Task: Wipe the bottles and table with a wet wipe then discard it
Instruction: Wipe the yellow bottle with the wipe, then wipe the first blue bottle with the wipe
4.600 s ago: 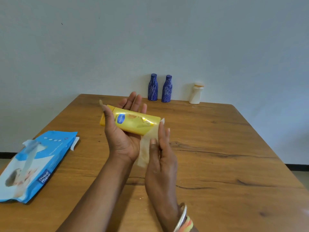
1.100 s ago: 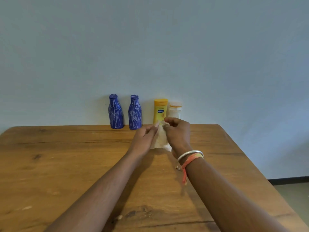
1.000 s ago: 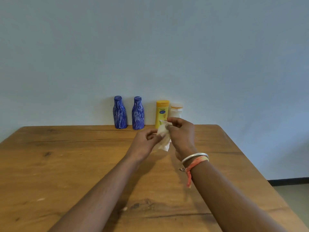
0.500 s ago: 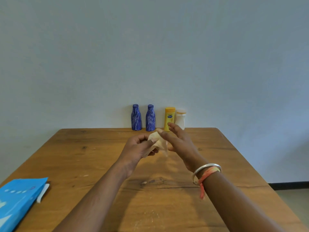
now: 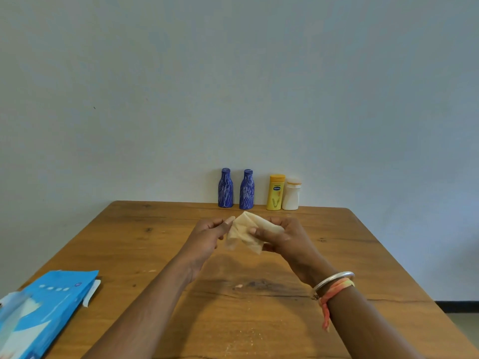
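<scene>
A cream wet wipe (image 5: 246,230) hangs above the middle of the wooden table (image 5: 363,255), stretched between both hands. My left hand (image 5: 207,237) pinches its left edge with thumb and fingertip. My right hand (image 5: 282,237) grips its right side, fingers curled around the crumpled cloth. At the table's far edge, against the wall, stand two blue bottles (image 5: 225,188) (image 5: 247,189), a yellow lotion bottle (image 5: 275,192) and a white bottle (image 5: 291,194), all upright in a row.
A blue wet wipe pack (image 5: 39,312) lies at the near left corner of the table, its flap lifted. A pale wall rises right behind the bottles. Small crumbs and specks dot the wood near the front edge.
The yellow bottle, earlier in my left hand being wiped, stands in the row at the wall. Both hands drew back toward me and spread the wipe apart; the pack has come into view.
</scene>
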